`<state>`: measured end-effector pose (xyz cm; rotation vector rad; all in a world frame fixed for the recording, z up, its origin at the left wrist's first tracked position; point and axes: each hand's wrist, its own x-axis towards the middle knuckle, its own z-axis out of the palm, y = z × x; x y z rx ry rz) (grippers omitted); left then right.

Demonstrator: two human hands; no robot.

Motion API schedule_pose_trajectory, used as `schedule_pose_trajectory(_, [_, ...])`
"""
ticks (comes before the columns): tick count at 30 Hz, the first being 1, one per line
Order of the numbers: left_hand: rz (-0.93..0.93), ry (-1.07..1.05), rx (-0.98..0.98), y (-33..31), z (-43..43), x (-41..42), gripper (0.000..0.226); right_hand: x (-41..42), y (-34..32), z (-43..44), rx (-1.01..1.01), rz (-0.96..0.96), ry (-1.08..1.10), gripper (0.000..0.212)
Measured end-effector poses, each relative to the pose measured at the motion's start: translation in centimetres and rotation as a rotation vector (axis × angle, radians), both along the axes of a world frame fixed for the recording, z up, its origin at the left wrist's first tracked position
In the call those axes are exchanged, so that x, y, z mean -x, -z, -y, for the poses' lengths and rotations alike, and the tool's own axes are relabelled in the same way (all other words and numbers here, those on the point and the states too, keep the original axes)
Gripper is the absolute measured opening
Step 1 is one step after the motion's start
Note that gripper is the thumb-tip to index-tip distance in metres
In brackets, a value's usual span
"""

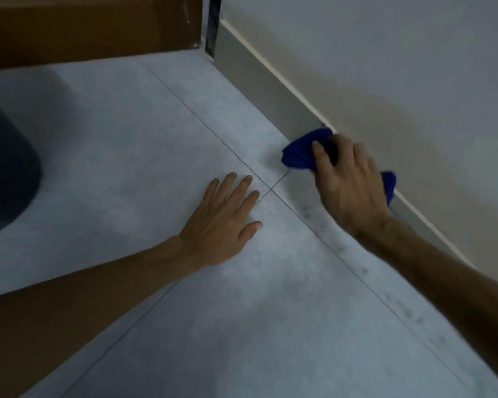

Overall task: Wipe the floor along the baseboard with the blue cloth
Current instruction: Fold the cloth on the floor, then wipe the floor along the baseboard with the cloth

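Fingers (360, 155) of the right hand (350, 185) curl over and grip the bunched, deep-blue cloth (298, 158), pressing it onto the pale grey tiled floor (127, 133), tight against the low off-white baseboard (266, 87), at about 2 o'clock from the view's centre. The left hand (223, 222) lies flat on the tile with its fingers (243, 189) straight and spread, holding nothing, seemingly as a prop. The wipe looks to be midway along this wall. Toward 11 o'clock the strip runs on to the corner by a brown wooden panel (84, 27). Toward 5 o'clock dark smudges (339, 249) mark the floor near the baseboard, so that stretch probably needs another pass. A dark rounded object (6, 170) sits at 9 o'clock.
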<state>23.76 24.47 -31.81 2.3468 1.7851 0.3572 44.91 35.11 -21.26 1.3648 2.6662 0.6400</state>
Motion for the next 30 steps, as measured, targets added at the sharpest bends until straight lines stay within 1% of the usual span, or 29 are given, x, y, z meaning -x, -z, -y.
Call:
schedule_pose_trajectory(4, [-0.008,-0.093,0.072,1.2,0.0,-2.3,0.073,1.6,-0.8,-6.9,-0.005,0.474,-0.199,0.066])
schedule_pose_trajectory(6, [-0.018,-0.117,0.100,1.6,0.0,-2.6,0.075,0.8,-1.2,-8.1,-0.042,0.707,-0.265,0.078])
schedule_pose_trajectory(7, [-0.023,-0.120,0.118,1.5,0.0,-2.4,0.075,0.2,-1.6,-8.4,-0.046,0.791,-0.300,0.085])
schedule_pose_trajectory(8, [-0.023,-0.114,0.128,1.4,0.1,-2.2,0.074,-0.5,-2.3,-8.4,-0.032,0.854,-0.328,0.088])
schedule_pose_trajectory(10, [-0.002,-0.097,0.138,1.2,0.1,-1.7,0.073,-2.5,-3.5,-7.6,0.031,0.911,-0.371,0.086])
schedule_pose_trajectory(12, [0.024,-0.085,0.167,1.0,0.1,-1.5,0.073,-6.3,-4.3,-5.9,0.136,1.018,-0.388,0.080])
schedule_pose_trajectory(14, [0.037,-0.094,0.195,0.9,0.1,-1.6,0.073,-10.6,-5.1,-4.3,0.177,1.129,-0.377,0.072])
schedule_pose_trajectory(15, [0.033,-0.107,0.209,0.8,0.1,-1.8,0.073,-12.1,-5.3,-3.9,0.180,1.142,-0.363,0.072])
schedule_pose_trajectory(16, [0.030,-0.121,0.219,0.8,0.1,-2.1,0.073,-12.9,-5.3,-3.8,0.180,1.116,-0.362,0.072])
schedule_pose_trajectory(18, [0.024,-0.129,0.241,0.2,0.2,-2.6,0.072,-12.2,-4.7,-4.3,0.158,1.044,-0.383,0.076])
schedule_pose_trajectory(19, [0.020,-0.129,0.260,0.0,0.2,-2.7,0.072,-10.8,-4.3,-4.8,0.131,1.003,-0.407,0.078])
schedule_pose_trajectory(22, [0.007,-0.132,0.286,-1.0,0.3,-2.6,0.077,-4.3,-2.5,-7.9,-0.037,0.856,-0.491,0.078])
schedule_pose_trajectory(24, [-0.030,-0.119,0.304,-1.9,-0.7,-2.3,0.078,0.5,-2.6,-10.3,-0.110,0.819,-0.437,0.074])
schedule_pose_trajectory(26, [-0.094,-0.125,0.334,-2.3,-0.2,-2.6,0.077,2.1,-2.1,-10.0,-0.114,0.822,-0.424,0.070])
schedule_pose_trajectory(28, [-0.137,-0.157,0.302,-2.0,0.1,-3.2,0.079,-0.3,-1.2,-9.0,-0.091,0.849,-0.444,0.070])
schedule_pose_trajectory(30, [-0.156,-0.162,0.307,-1.8,1.2,-3.7,0.083,-6.1,-1.0,-6.7,-0.026,0.933,-0.464,0.070])
